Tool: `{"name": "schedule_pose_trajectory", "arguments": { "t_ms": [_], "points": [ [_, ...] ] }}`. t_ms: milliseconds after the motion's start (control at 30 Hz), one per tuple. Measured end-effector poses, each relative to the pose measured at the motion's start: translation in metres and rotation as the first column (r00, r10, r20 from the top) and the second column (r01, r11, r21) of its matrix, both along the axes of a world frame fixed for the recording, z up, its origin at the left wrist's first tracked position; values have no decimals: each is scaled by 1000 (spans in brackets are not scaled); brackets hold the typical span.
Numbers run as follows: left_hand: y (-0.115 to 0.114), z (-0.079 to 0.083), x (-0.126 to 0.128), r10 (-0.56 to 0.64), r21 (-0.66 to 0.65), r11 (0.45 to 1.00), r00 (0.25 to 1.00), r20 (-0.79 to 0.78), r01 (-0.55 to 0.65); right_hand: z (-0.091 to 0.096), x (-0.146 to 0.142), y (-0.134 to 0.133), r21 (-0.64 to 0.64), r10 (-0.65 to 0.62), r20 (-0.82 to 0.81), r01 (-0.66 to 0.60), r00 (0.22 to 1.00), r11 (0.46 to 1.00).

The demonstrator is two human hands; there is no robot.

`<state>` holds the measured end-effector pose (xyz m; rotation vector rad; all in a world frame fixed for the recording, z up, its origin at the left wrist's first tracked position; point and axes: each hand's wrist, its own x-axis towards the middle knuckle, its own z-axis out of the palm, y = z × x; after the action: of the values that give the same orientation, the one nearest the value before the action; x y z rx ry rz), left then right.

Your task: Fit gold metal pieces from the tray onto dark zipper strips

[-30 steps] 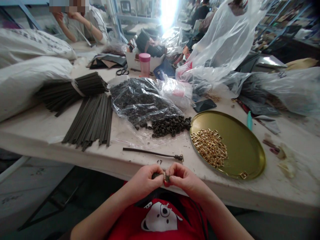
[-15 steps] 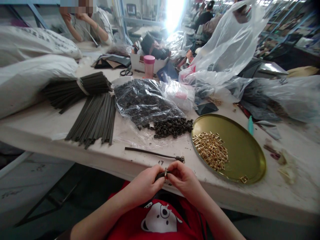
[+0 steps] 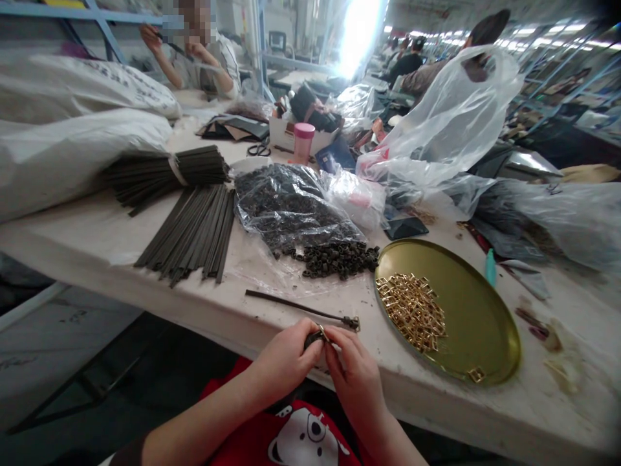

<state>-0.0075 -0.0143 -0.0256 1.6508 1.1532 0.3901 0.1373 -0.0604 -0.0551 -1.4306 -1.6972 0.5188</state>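
At the table's near edge, my left hand (image 3: 290, 355) is closed, pinching a dark strap (image 3: 313, 338). A small gold buckle (image 3: 323, 332) sits at the strap's end. My right hand (image 3: 358, 367) has its thumb and fingertips closed on the buckle; the exact contact is partly hidden by the fingers. Just beyond my hands lies another dark strap (image 3: 295, 303) with a gold buckle at its right end. To the right, a pile of gold buckles (image 3: 412, 312) lies in a round gold tray (image 3: 478, 298).
Small dark loops (image 3: 339, 260) spill from a clear plastic bag (image 3: 291, 200). Loose dark straps (image 3: 189, 233) and a tied bundle (image 3: 158, 169) lie left. Behind stand a pink-lidded jar (image 3: 303, 142) and scissors (image 3: 259, 149). A person (image 3: 213, 68) sits across the table.
The view has tilted up and shifted left. My right hand has turned, its fingers now pointing more upward, and the buckle has tilted between my hands. The strap stays in my left hand.
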Motion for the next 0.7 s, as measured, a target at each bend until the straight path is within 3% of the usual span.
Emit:
{"name": "schedule_pose_trajectory", "arguments": {
  "t_ms": [200, 367, 467, 600, 700],
  "points": [
    [5, 4, -2, -33, -82, 996, 999, 27, 35, -1, 5, 0, -99, -67, -99, 57, 993, 993],
    [9, 7, -6, -91, -175, 980, 995, 38, 96, 3, 8, 4, -342, -216, -317, 101, 924, 934],
    [9, 6, -7, -127, -205, 969, 989, 77, 141, 7, 8, 8, -464, -285, -501, 25, 817, 886],
    [8, 3, -2, -33, -177, 983, 997, 65, 44, 12, 2, 11, -503, -285, -676, -142, 680, 853],
    [7, 1, 0, 7, -147, 989, 997, 80, 5, 12, -4, 8, -491, -253, -686, -177, 682, 853]
  ]
}}
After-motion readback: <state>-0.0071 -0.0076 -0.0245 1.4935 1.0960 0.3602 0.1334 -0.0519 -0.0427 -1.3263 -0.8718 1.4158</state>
